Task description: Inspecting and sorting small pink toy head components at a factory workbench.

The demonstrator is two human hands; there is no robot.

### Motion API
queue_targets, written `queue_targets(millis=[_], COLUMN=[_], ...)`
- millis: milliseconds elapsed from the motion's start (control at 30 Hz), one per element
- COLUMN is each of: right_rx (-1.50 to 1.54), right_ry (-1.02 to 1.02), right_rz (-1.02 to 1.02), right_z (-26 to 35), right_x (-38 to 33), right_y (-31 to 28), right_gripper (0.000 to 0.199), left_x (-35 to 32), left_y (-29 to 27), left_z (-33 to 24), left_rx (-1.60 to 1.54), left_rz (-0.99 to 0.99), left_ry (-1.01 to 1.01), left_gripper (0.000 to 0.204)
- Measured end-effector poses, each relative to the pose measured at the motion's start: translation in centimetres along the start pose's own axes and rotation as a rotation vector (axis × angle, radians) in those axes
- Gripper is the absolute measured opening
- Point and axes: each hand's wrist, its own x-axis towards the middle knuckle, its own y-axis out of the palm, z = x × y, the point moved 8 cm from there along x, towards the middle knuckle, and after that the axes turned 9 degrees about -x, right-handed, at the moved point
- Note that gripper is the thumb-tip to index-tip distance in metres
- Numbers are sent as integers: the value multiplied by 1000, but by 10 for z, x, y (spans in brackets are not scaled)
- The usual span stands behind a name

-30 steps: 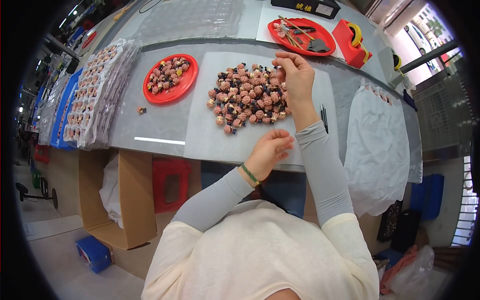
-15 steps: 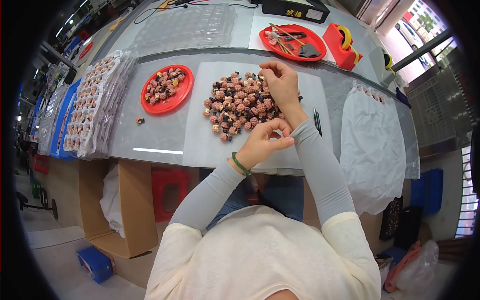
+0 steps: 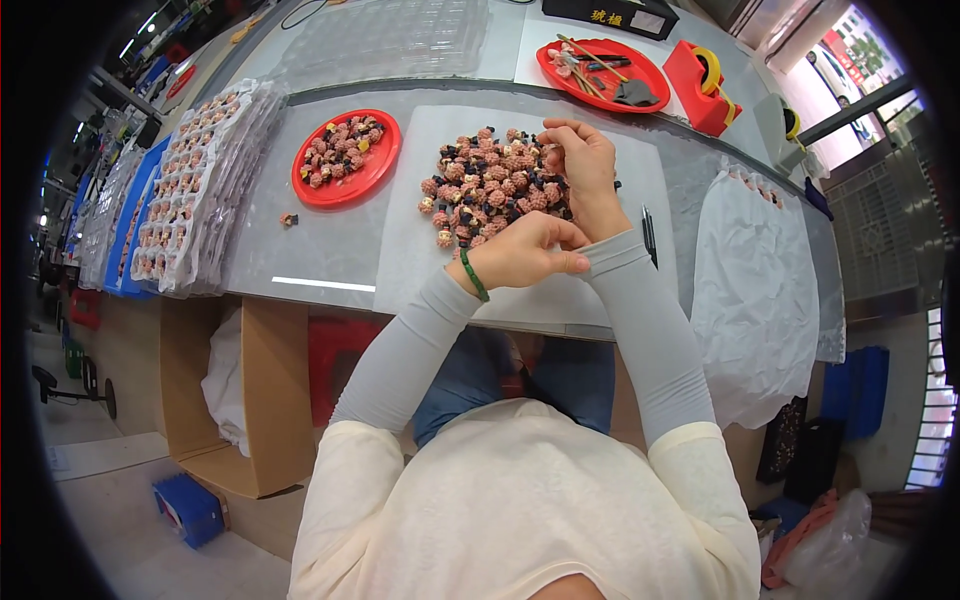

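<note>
left hand [image 3: 522,255] curled shut at near edge of white mat [image 3: 640,175], contents not discernible. right hand [image 3: 580,160] pinching one piece at pile of small pink figurines [image 3: 490,185] mid-mat. pieces judged light, rigid, easily scattered; take singly, fingertip pinch across body.

Packaging and labels around the grey worktable

Stacked clear plastic blister trays [image 3: 195,190] filled with small pinkish pieces lie at the table's left edge; empty clear blister trays [image 3: 385,38] rest at the far side; a black box with a white label [image 3: 623,15] stands far right of them; an open brown cardboard carton [image 3: 235,400] sits under the table.
</note>
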Motion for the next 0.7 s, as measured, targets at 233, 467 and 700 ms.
queue_targets(millis=[233, 467, 700], right_rx=[-957, -813, -35], right_ry=[-939, -546, -5], right_rz=[-300, -261, 7], right_z=[54, 45, 19], right_x=[-21, 6, 4], right_y=[11, -10, 1], right_gripper=[15, 16, 16], left_x=[1, 13, 17], left_y=[-25, -20, -13], left_z=[-14, 7, 28], left_rx=[-497, -314, -72], left_rz=[-297, -253, -61], left_ry=[222, 294, 102], left_gripper=[12, 14, 19])
